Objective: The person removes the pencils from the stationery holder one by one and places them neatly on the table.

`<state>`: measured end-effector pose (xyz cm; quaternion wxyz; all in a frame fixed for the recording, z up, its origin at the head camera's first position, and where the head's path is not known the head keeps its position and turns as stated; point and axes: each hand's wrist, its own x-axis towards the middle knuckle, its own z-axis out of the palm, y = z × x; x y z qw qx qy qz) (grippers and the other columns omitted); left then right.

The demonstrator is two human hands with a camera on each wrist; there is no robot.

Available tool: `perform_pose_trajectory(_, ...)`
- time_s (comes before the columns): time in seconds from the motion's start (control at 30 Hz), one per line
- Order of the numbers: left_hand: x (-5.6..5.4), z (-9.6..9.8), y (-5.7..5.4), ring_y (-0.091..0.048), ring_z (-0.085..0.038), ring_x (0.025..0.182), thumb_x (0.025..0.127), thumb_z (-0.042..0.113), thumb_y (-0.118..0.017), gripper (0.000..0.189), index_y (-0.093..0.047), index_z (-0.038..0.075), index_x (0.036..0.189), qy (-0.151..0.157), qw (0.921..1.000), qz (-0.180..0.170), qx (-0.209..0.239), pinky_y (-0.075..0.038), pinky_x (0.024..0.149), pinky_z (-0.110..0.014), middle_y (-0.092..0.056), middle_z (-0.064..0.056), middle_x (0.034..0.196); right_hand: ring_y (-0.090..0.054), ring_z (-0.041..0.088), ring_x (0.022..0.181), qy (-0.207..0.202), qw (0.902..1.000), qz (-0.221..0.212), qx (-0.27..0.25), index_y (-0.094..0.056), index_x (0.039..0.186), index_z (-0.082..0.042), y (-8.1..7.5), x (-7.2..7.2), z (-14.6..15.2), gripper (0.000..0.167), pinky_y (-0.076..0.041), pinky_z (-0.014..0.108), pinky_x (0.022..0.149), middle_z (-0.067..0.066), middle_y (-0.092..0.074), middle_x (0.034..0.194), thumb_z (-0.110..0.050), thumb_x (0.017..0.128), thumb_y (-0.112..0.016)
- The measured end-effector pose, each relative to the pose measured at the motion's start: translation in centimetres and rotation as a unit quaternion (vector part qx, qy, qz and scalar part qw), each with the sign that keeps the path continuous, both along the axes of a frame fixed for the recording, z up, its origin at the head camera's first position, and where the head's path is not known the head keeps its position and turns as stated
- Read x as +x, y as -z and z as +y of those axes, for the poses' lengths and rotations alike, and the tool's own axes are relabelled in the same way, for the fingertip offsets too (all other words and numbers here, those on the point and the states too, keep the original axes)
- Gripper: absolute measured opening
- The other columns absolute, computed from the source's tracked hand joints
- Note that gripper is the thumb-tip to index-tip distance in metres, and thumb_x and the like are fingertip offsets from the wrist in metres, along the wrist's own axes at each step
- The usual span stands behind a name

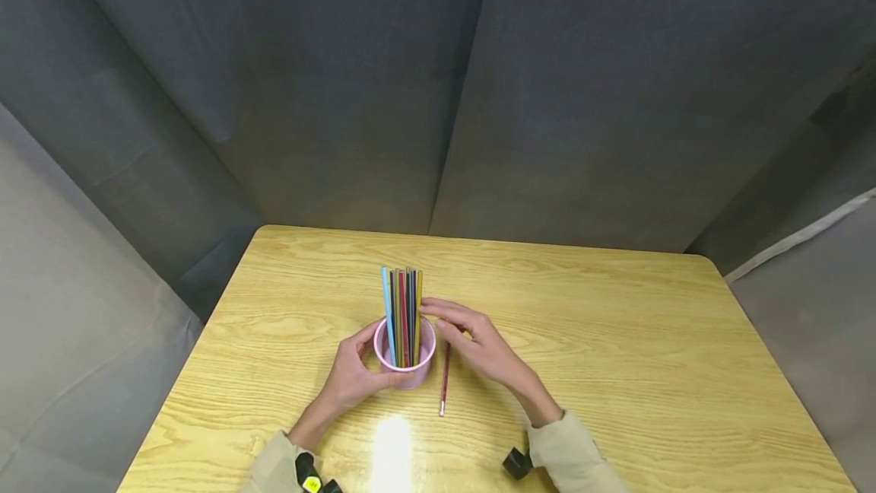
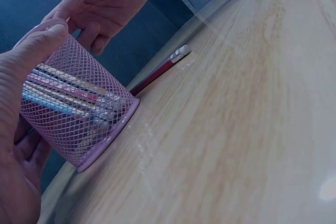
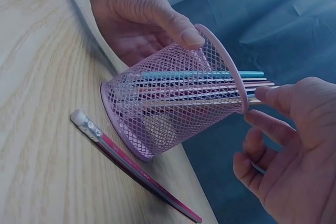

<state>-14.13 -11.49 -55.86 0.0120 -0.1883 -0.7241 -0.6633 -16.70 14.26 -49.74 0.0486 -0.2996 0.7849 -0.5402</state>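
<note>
A pink mesh pencil cup stands upright on the wooden table, holding several pencils whose upper ends rise past its rim. My left hand grips the cup around its left side, the thumb along the near side by the rim. At the cup's right, my right hand has its fingertips close to the rim and the pencils, with the thumb apart from the index finger in the head view. A red-and-black pencil with a white eraser lies on the table beside the cup, partly beneath the right hand.
The light wooden table runs wide to the right of the hands. Dark grey cloth hangs behind its far edge, and paler cloth hangs at the left side.
</note>
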Motion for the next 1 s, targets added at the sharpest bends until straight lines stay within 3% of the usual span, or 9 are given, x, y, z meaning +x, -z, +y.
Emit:
perform_pose_trajectory(0.13,0.0,0.0,0.0,-0.058,-0.024,0.135,0.07,0.007,-0.096,0.088,-0.055,0.001,0.147,0.001,1.0,0.001,0.001,-0.042,0.118,-0.027,-0.062,-0.015,0.146,-0.043,0.031,0.148,-0.006,0.9998,-0.016,0.004,-0.063,0.143,-0.008,-0.5,0.2,-0.3,0.036,-0.033,0.058,0.123,0.009,-0.052,0.157,-0.008,0.11,-0.05)
perform_pose_trajectory(0.33,0.0,0.0,0.0,-0.059,-0.026,0.133,0.069,0.008,-0.096,0.089,-0.056,0.003,0.148,0.001,1.0,0.006,0.0,-0.043,0.117,-0.028,-0.062,-0.014,0.146,-0.042,0.037,0.148,-0.024,0.9991,-0.035,0.007,-0.061,0.143,0.0,-3.4,1.4,-0.9,0.036,-0.028,0.063,0.124,0.019,-0.051,0.155,-0.003,0.109,-0.048)
perform_pose_trajectory(0.53,0.0,0.0,0.0,-0.059,-0.026,0.133,0.069,0.007,-0.096,0.089,-0.056,0.003,0.148,0.002,1.0,0.009,0.002,-0.044,0.116,-0.028,-0.062,-0.014,0.146,-0.04,0.03,0.15,-0.021,0.9994,-0.028,0.004,-0.061,0.147,-0.012,-1.0,0.7,-0.8,0.038,-0.013,0.061,0.129,0.007,-0.053,0.157,-0.009,0.111,-0.048)
perform_pose_trajectory(0.57,0.0,0.0,0.0,-0.059,-0.026,0.133,0.069,0.007,-0.096,0.089,-0.056,0.003,0.148,0.002,1.0,0.008,0.003,-0.045,0.116,-0.028,-0.062,-0.014,0.146,-0.041,0.03,0.15,-0.02,0.9993,-0.03,0.005,-0.06,0.147,-0.013,-0.8,0.6,-0.8,0.039,-0.015,0.06,0.129,0.006,-0.053,0.157,-0.01,0.111,-0.049)
perform_pose_trajectory(0.77,0.0,0.0,0.1,-0.06,-0.023,0.131,0.068,0.006,-0.096,0.089,-0.056,0.002,0.147,0.003,0.9999,0.011,0.009,-0.045,0.116,-0.028,-0.063,-0.015,0.145,-0.048,0.03,0.143,-0.012,0.9994,-0.027,0.02,-0.059,0.147,-0.005,-3.5,1.6,-1.0,0.038,-0.045,0.05,0.114,0.013,-0.054,0.154,-0.006,0.109,-0.05)
perform_pose_trajectory(0.87,0.0,0.0,0.1,-0.061,-0.023,0.131,0.069,0.006,-0.096,0.088,-0.056,0.002,0.147,0.002,0.9999,0.013,0.006,-0.045,0.115,-0.028,-0.063,-0.015,0.144,-0.052,0.028,0.137,-0.008,0.9995,-0.023,0.02,-0.059,0.146,-0.004,-4.0,1.8,-1.0,0.038,-0.051,0.039,0.104,0.014,-0.055,0.153,-0.005,0.109,-0.05)
perform_pose_trajectory(1.0,0.0,0.0,0.1,-0.061,-0.025,0.131,0.069,0.007,-0.096,0.088,-0.056,0.001,0.147,-0.001,0.9999,0.014,0.001,-0.045,0.116,-0.028,-0.063,-0.015,0.144,-0.059,0.022,0.114,-0.005,0.9996,-0.014,0.022,-0.061,0.144,-0.003,-4.2,1.9,-1.1,0.037,-0.053,0.029,0.085,0.014,-0.057,0.15,-0.004,0.108,-0.052)
